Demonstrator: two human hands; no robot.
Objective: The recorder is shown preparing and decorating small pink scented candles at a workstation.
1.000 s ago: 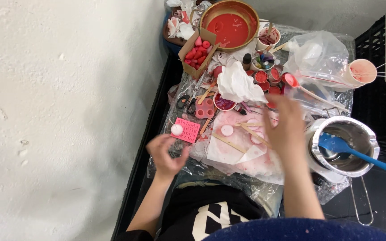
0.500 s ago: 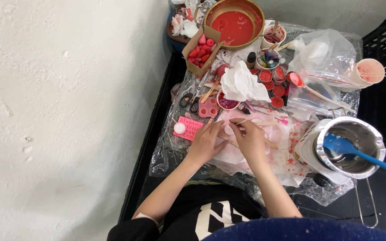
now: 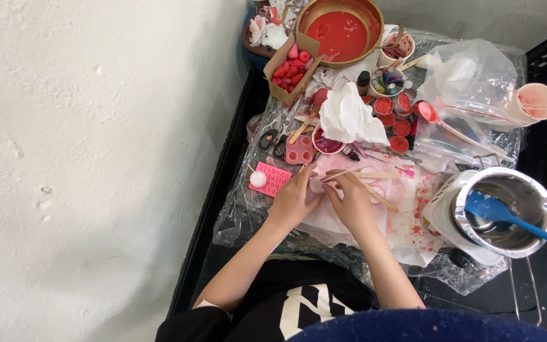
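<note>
Here, hands (image 3: 327, 199) hold a wooden stick (image 3: 359, 175) lying crosswise.

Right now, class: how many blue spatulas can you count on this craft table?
1. The blue spatula stands in the metal pot at the right, handle pointing to the right edge. Others may be hidden under the clutter.

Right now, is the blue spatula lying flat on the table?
No, the blue spatula rests in the metal pot, its handle leaning over the rim.

Home craft corner, red wax bowl (image 3: 340, 30), melting pot (image 3: 500, 212) (blue spatula inside), plastic-covered crates, white wall
</note>
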